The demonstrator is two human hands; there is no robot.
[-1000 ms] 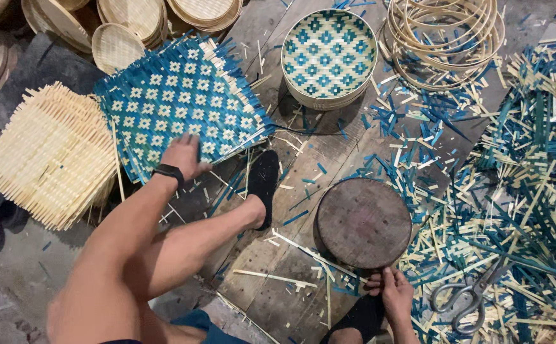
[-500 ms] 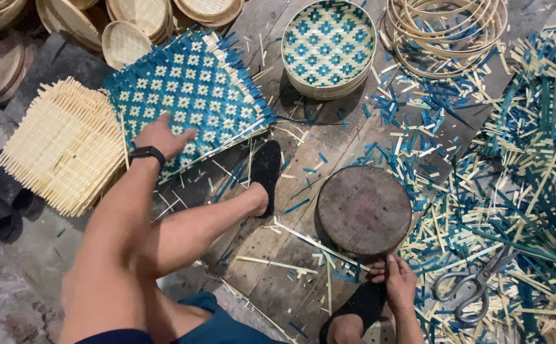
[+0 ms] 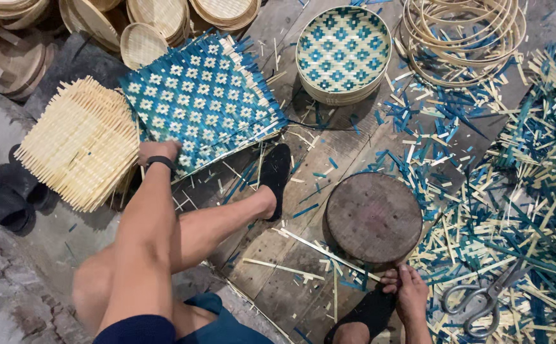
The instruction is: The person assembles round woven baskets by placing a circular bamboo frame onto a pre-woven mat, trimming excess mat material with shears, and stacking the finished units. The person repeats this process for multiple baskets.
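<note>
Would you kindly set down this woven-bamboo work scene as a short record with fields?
Left hand: left hand grips the edge of the square blue-and-natural woven bamboo mat
Right hand: right hand rests at the rim of the round dark wooden block
Beside mat: plain natural woven bamboo mat
Above block: round blue-patterned woven tray
Top right: bamboo hoops
Floor, right: steel scissors among blue and natural bamboo offcuts

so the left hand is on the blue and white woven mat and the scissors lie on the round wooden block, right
Not quite. The left hand is on the blue and white woven mat, but the scissors lie among the bamboo strip offcuts to the right of the round wooden block, not on it. The head view shows this.
</note>
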